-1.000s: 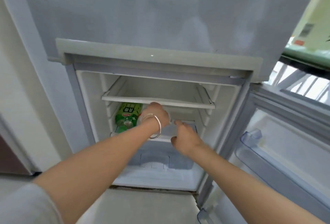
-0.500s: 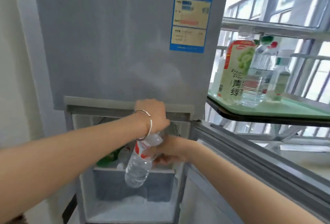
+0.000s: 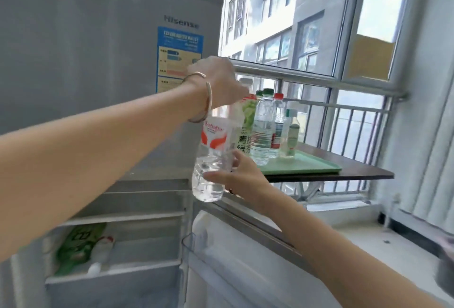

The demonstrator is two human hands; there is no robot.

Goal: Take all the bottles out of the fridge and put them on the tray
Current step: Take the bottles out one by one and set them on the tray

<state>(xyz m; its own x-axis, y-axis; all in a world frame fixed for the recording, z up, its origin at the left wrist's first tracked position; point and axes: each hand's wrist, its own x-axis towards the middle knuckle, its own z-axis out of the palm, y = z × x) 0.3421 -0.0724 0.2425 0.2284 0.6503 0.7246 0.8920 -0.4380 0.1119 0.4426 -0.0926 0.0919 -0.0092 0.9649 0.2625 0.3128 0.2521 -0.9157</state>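
Gripping the water bottle (image 3: 213, 157) top and base, both hands' fingers hold it just off the tray (image 3: 307, 167) edge

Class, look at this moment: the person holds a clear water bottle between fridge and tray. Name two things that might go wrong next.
1. The clear bottle could clip the four bottles crowded at the left end of the green tray and topple them.
2. The left hand grips only its top and the right hand its lower side; it could slip.
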